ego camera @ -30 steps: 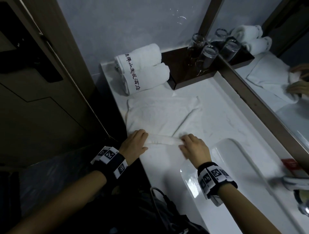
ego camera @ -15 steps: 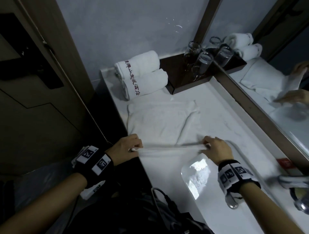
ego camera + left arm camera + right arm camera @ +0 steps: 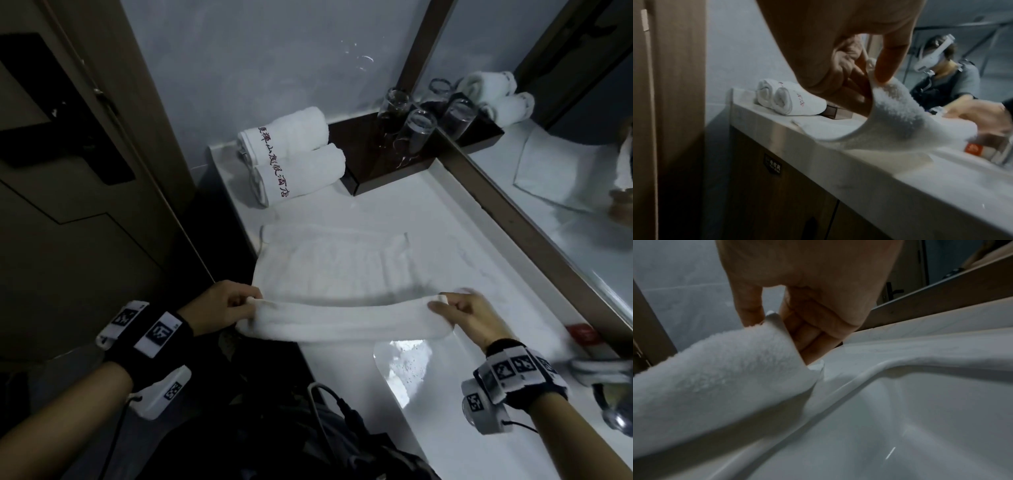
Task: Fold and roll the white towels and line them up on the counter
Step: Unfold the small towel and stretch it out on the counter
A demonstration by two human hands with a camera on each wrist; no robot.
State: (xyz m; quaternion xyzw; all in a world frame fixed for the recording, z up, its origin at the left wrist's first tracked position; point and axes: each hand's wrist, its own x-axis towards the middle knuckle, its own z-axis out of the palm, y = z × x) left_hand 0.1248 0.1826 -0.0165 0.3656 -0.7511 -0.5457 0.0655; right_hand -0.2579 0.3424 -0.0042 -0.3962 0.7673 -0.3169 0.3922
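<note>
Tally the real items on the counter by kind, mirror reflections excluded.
Rolled white towels: 2
Unrolled white towel, near edge pinched up by the left hand and the right hand: 1
Drinking glasses: 2
Dark tray under the glasses: 1
Red-labelled packet by the mirror: 1
Total: 7

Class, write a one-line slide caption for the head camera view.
Left hand and right hand pinch the near edge of a flat white terry towel, lifting it off the white counter.
</note>
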